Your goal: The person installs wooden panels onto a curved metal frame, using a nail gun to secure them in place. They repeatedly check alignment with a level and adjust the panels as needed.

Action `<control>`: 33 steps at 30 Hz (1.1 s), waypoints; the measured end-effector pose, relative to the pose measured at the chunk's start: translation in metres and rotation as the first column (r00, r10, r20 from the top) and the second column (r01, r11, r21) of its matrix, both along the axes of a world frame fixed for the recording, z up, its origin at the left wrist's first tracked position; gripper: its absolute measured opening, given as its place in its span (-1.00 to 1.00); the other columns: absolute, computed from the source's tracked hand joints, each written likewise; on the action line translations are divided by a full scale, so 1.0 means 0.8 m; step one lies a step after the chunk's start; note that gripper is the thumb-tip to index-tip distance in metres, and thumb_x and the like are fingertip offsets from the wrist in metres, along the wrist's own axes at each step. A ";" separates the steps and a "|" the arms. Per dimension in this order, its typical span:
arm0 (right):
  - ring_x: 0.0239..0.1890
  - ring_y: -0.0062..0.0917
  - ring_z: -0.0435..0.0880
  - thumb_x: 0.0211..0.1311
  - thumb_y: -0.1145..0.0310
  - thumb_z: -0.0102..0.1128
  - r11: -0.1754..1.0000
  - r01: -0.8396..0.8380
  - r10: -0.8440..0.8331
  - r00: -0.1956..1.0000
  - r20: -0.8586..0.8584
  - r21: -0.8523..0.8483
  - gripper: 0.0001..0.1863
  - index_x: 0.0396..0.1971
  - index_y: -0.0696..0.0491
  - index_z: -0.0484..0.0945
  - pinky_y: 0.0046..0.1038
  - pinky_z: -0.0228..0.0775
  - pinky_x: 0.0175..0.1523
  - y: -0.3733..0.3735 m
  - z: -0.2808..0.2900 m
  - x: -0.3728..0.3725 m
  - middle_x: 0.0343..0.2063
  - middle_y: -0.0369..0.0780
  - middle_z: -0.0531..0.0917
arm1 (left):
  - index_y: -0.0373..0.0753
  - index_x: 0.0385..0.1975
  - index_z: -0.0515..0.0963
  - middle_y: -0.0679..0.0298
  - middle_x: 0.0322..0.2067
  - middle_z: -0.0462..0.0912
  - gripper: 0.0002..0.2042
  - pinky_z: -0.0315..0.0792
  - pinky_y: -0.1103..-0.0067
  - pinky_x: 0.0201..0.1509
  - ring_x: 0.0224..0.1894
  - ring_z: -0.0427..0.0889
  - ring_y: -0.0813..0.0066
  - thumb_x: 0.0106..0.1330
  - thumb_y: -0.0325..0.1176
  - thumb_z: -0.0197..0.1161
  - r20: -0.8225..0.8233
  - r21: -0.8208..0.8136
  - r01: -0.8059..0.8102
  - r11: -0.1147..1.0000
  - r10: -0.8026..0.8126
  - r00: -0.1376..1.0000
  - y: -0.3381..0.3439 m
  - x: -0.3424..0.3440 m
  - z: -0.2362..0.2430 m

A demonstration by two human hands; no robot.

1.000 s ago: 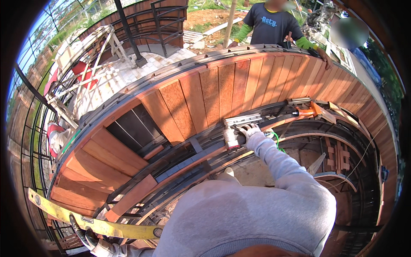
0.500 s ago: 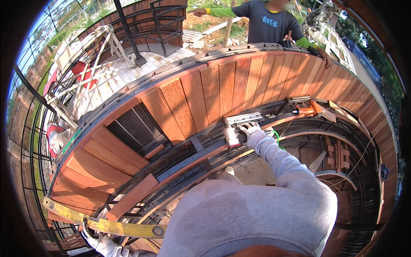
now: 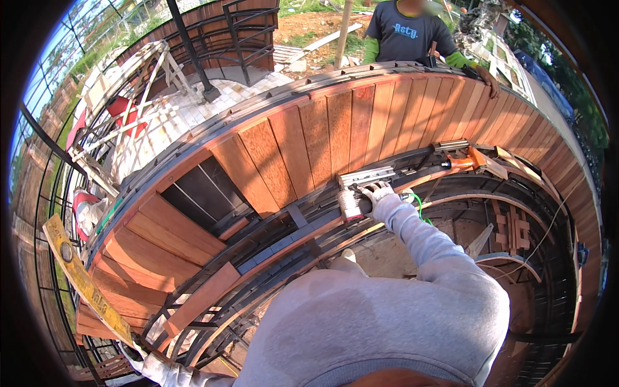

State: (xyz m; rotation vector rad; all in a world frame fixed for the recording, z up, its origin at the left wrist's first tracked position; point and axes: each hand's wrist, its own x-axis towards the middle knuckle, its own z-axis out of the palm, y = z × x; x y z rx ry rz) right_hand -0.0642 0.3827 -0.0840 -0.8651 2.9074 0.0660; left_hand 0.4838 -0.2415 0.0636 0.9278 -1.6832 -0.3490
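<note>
My gloved left hand (image 3: 137, 356), at the lower left, grips one end of a yellow spirit level (image 3: 82, 278). The level slants up and away from the hand, its far end beyond the edge of the curved wooden wall (image 3: 316, 132). Near the middle, my gloved right hand (image 3: 376, 191) is closed about a silver nail gun (image 3: 350, 205), partly hidden under the fingers. That gun lies on the ledge at the foot of the wall's upright boards. A dark gap (image 3: 206, 193) shows between boards on the left, with a loose plank (image 3: 203, 297) lying on the ledge below it.
Across the wall stands a person in a dark shirt (image 3: 409, 35), one hand on its top rim. An orange power tool (image 3: 459, 162) rests on the ledge to the right. A green hose (image 3: 419, 205) runs behind my right wrist. A handsaw (image 3: 479, 243) lies lower right.
The spirit level has swung from lying across the lower left to slanting up and outward in my left hand. My right hand stays at the nail gun. The other person's outstretched arm has dropped.
</note>
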 end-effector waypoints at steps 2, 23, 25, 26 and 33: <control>0.41 -0.23 0.24 0.01 -0.16 0.37 0.994 0.042 -0.053 0.994 0.098 0.104 -0.07 0.42 -0.26 0.24 -0.19 -0.04 0.52 -0.008 0.025 0.005 0.34 -0.19 0.37 | -0.45 0.25 0.44 -0.05 0.11 0.58 -0.51 0.47 0.35 0.18 0.08 0.58 0.15 0.53 -0.19 -0.11 0.023 0.070 0.013 0.997 -0.014 1.000 -0.001 -0.018 0.003; 0.37 -0.13 0.31 -0.05 -0.08 0.39 0.983 0.116 -0.127 0.990 0.067 0.142 -0.05 0.41 -0.14 0.28 -0.19 0.07 0.49 -0.015 0.039 0.015 0.32 -0.08 0.39 | -0.32 0.18 0.43 0.04 -0.10 0.68 -0.63 0.55 0.40 0.07 -0.06 0.69 0.29 0.45 -0.32 0.21 -0.608 0.115 0.918 0.378 -0.705 0.366 0.177 -0.412 0.076; 0.34 -0.12 0.33 -0.10 -0.02 0.46 0.988 0.083 -0.090 0.995 0.049 0.133 -0.02 0.41 -0.16 0.28 -0.20 0.14 0.46 -0.015 0.043 0.025 0.29 -0.08 0.42 | -0.31 0.15 0.44 0.06 -0.09 0.69 -0.67 0.55 0.41 0.09 -0.06 0.69 0.31 0.45 -0.37 0.20 -0.595 0.115 0.940 0.322 -0.735 0.325 0.184 -0.422 0.069; 0.34 -0.12 0.34 -0.11 -0.02 0.47 0.991 0.079 -0.083 0.996 0.037 0.108 -0.01 0.41 -0.16 0.28 -0.19 0.15 0.46 -0.012 0.037 0.023 0.28 -0.08 0.42 | -0.31 0.18 0.43 0.07 -0.06 0.68 -0.65 0.54 0.39 0.11 -0.04 0.68 0.28 0.47 -0.35 0.19 -0.591 0.105 0.947 0.304 -0.747 0.306 0.184 -0.435 0.063; 0.31 -0.12 0.37 -0.11 0.00 0.46 0.996 0.065 -0.066 0.998 0.018 0.065 -0.06 0.38 -0.14 0.33 -0.19 0.18 0.43 -0.014 0.036 0.022 0.25 -0.08 0.46 | -0.28 0.10 0.49 0.15 -0.07 0.69 -0.70 0.56 0.46 0.08 -0.06 0.68 0.39 0.42 -0.40 0.29 -0.664 0.109 0.983 0.148 -0.724 0.183 0.188 -0.499 0.038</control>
